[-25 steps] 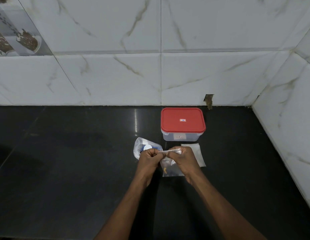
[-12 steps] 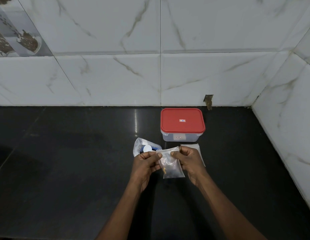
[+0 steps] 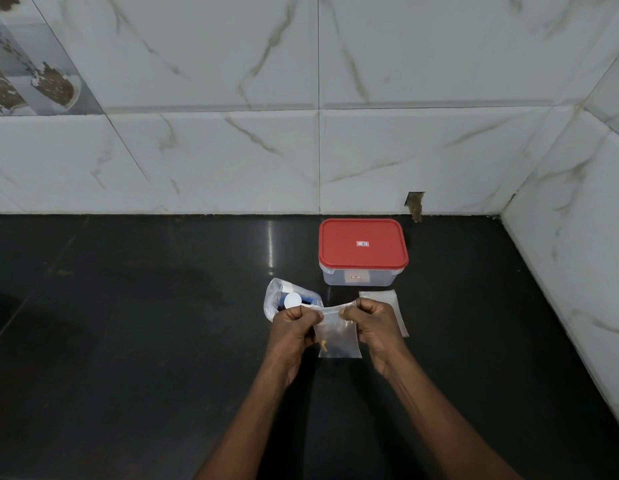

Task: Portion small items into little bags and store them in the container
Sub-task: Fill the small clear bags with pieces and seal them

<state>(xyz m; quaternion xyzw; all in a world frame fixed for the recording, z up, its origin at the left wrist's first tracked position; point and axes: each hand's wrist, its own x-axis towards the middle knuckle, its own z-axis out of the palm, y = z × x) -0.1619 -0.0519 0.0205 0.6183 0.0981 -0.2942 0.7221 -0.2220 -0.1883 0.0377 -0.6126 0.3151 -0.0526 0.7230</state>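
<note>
Both hands, left (image 3: 292,329) and right (image 3: 372,325), pinch a small clear bag (image 3: 337,337) by its top with curled fingers. Behind stand a red-lidded container (image 3: 362,251), a bag of supplies (image 3: 287,299) and empty bags (image 3: 387,301).

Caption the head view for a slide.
Left hand and right hand pinch a small bag by its top before a lidded container.

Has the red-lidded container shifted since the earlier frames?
No. The red-lidded container keeps the same spot, just below-left of the wall notch.
</note>
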